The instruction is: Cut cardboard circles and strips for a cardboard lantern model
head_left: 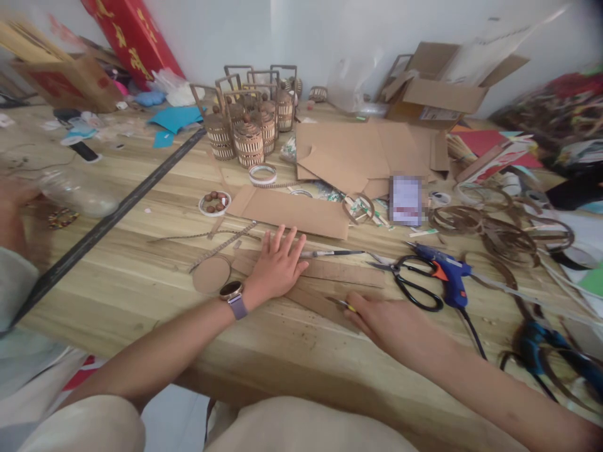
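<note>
My left hand (281, 263), with a watch (230, 290) on the wrist, lies flat with fingers spread over narrow cardboard strips. One cardboard strip (346, 274) runs out to its right; another brown strip (313, 303) slants down from under the palm. In my closed right hand (384, 320) is a craft knife (350, 306) with a bit of yellow handle showing. Its blade points left over the slanting strip; whether it touches the card I cannot tell. A cardboard disc (211, 274) rests left of my left hand. Beyond the fingers lies a thin dark-handled tool (342, 253).
To the right are black-handled scissors (418, 282), a blue glue gun (447, 270) and coiled brown strips (504, 232). Farther back stand small slatted baskets (249, 141), a bowl of brown balls (214, 203) and cardboard sheets (348, 150). Another person's arm (14, 213) reaches in at left.
</note>
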Demonstrator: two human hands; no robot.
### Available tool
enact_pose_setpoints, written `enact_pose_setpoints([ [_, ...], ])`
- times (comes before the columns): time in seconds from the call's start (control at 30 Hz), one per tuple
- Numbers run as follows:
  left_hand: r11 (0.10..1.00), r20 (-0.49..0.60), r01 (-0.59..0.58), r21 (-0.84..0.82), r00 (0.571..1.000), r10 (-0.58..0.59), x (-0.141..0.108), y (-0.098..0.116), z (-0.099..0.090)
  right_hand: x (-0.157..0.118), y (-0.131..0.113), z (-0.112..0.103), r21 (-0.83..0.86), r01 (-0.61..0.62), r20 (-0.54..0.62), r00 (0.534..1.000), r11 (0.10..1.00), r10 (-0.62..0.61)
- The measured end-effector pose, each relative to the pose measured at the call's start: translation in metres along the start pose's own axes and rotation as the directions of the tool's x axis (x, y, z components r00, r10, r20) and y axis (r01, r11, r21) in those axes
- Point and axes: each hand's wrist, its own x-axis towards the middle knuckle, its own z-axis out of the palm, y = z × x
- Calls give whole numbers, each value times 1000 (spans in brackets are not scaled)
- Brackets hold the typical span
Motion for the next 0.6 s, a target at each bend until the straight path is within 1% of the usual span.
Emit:
enact_pose_setpoints([
  [0.03, 1000, -2, 0, 0, 1000, 0, 0, 0, 0, 10, -10, -7, -7, 12, 12, 1000, 1000, -12],
  [0.1, 1000, -7, -4, -3, 1000, 4, -1, 0, -1, 25, -26, -15, -20, 30, -5, 1000, 999, -31],
  [0.17, 1000, -13, -10, -8, 1000, 10, -1, -1, -1, 34, -35, -18, -31, 42, -21, 999, 999, -42],
  [0.4, 999, -28, -20, -32, 999, 19, -1, 0, 1, 44, -39, -13, -69, 41, 8, 999, 997, -41],
  [0.6, 999, -4, -7, -41, 1000, 7, 0, -1, -1, 42, -40, -25, -108, 71, 9, 997, 992, -71],
])
